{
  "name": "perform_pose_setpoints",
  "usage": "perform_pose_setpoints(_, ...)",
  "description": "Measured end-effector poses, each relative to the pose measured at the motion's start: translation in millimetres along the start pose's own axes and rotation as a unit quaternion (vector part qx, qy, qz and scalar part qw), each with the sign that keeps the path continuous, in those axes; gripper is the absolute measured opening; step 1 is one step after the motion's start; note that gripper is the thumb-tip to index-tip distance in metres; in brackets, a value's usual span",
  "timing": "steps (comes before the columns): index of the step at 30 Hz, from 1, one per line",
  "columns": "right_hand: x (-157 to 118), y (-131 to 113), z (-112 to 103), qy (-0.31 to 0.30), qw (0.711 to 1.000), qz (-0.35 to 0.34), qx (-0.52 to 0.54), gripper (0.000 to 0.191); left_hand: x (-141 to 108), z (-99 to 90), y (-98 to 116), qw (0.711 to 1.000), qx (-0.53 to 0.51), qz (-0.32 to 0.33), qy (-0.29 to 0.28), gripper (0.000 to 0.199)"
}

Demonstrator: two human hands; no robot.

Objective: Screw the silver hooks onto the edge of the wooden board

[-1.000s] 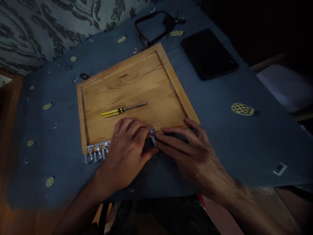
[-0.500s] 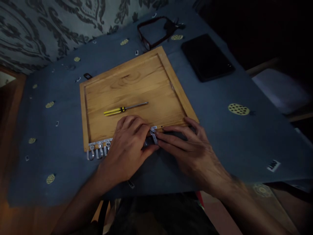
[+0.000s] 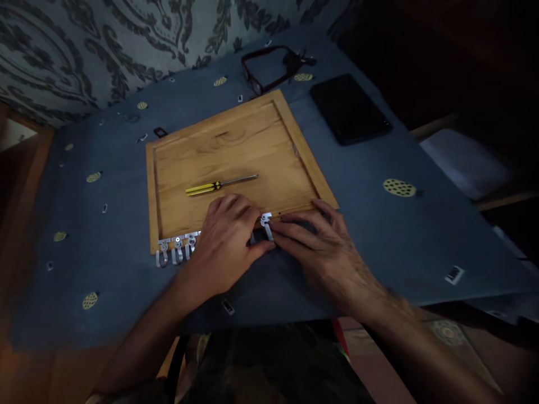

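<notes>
At the near edge of a wooden framed board (image 3: 219, 151), a small silver metal hook (image 3: 266, 222) sits between my two hands. My left hand (image 3: 227, 241) is closed with bent fingers, its index finger and thumb against the hook's left side. From the other side my right hand (image 3: 326, 249) brings its fingertips together at the hook, while an upper finger rests on the frame's edge. Several similar hooks (image 3: 177, 248) line the board's near-left edge, partly covered by my left hand. A yellow-and-black screwdriver (image 3: 206, 188) lies on the board, its tip pointing right.
The board rests on a blue cloth-covered table (image 3: 122, 269) with a pineapple print. Eyeglasses (image 3: 248, 73) lie behind the board, and a black tablet-like object (image 3: 350, 109) is at the right. A patterned curtain (image 3: 126, 50) hangs along the back.
The camera view has shifted slightly. Both hands stay at the same hook with little visible movement, and the screwdriver keeps its place on the board.
</notes>
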State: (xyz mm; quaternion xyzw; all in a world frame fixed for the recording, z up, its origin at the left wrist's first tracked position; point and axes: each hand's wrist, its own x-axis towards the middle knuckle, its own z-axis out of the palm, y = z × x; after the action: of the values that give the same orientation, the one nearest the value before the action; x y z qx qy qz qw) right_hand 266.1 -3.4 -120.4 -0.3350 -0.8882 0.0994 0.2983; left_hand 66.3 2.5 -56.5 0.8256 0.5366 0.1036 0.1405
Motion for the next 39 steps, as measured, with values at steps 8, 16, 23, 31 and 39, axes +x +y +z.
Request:
perform_pose_setpoints(8,0.6,0.5,0.3,-0.005,1.0,0.001,0.004,0.041,-0.1,0.0,1.2,1.0,0.007,0.0,-0.002,0.031)
perform_pose_setpoints(16,2.5,0.9,-0.1,-0.001,1.0,0.001,-0.001,0.04,-5.0,-26.5,-24.4,0.996,-0.014,-0.019,0.087,0.017)
perform_pose_setpoints(23,1.8,3.0,1.7,0.007,1.0,0.0,0.004,0.04,-1.7,-30.9,-68.3,0.99,0.094,-0.093,0.058,0.033)
perform_pose_setpoints(31,1.0,2.5,2.0,-0.007,1.0,0.008,-0.003,0.045,0.6,-25.3,-85.6,0.991,0.059,-0.117,0.037,0.03)
perform_pose_setpoints(39,2.9,1.5,-1.2,-0.016,1.0,0.002,-0.003,0.048,-2.9,-31.0,-97.0,0.985,-0.017,-0.151,0.082,0.017)
